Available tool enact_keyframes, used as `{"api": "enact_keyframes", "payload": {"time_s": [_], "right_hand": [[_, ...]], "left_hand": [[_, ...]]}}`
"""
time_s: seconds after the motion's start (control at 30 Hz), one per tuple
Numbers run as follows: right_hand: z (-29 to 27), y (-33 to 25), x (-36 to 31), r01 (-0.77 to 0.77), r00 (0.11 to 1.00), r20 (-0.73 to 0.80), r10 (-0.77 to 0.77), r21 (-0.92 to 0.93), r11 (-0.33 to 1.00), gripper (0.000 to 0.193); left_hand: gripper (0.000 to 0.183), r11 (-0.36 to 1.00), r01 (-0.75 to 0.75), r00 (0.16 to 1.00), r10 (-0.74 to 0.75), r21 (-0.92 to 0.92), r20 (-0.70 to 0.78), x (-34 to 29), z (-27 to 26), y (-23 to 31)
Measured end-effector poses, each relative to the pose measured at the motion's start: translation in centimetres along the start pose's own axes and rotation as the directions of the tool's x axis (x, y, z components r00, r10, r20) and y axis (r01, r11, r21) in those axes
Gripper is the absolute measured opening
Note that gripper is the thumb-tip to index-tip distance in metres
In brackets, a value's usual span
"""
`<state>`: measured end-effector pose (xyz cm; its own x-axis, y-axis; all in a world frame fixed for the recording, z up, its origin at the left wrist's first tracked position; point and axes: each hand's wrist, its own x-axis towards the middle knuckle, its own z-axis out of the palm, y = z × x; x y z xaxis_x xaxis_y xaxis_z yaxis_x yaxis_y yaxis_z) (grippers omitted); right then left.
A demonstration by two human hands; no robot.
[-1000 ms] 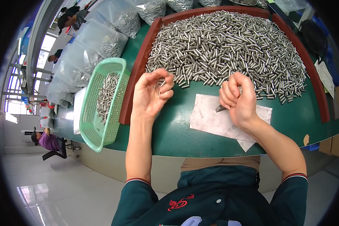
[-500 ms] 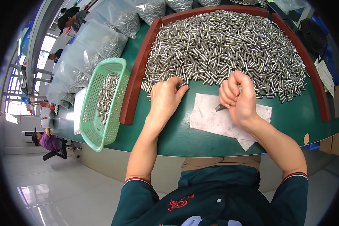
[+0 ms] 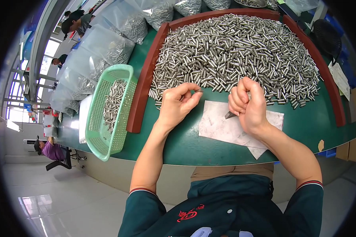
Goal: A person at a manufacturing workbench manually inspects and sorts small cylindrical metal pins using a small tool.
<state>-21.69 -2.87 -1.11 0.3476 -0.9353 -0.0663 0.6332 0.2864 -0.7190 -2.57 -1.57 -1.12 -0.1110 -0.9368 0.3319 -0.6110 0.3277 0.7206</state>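
Since half a second ago the left hand (image 3: 178, 104) has lifted off the edge of the pile, where it lay flat, and now it holds up one small metal pin (image 3: 198, 91) between thumb and forefinger. The pin is just in front of the heap of metal pins (image 3: 233, 51), above the green table (image 3: 178, 138), and near the right hand (image 3: 247, 104). The right hand has not moved; it is closed in a fist around a small dark-tipped tool (image 3: 229, 115), with the point coming out below the fist over the white paper sheet (image 3: 221, 128).

The pin looks like a short steel cylinder, so I judge it light, stiff and not fragile, but smooth and easy to slip or roll. A pinch at the middle of its length, with the fingertips on the round side, seems the safest hold; one end then stays free for the tool.

The heap lies inside a red-brown frame (image 3: 144, 93). At the left of it stands a light green plastic basket (image 3: 106, 114) with some pins inside, and clear bags of pins (image 3: 95, 55) lie behind.
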Motion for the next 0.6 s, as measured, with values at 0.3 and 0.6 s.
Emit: {"api": "enact_keyframes", "payload": {"time_s": [0.3, 0.6], "right_hand": [[0.1, -0.1, -0.1, 0.012, 1.0, 0.015, -0.012, 0.01, 1.0, 0.035], [0.1, -0.1, -0.1, 0.013, 1.0, 0.011, -0.013, 0.005, 1.0, 0.036]], "left_hand": [[0.01, 0.987, 0.038, 0.998, -0.028, -0.155, 0.065, -0.3, 0.8, 0.4], [0.009, 0.98, 0.065, 0.995, -0.049, -0.189, 0.086, -0.3, 1.2, 0.2]]}}
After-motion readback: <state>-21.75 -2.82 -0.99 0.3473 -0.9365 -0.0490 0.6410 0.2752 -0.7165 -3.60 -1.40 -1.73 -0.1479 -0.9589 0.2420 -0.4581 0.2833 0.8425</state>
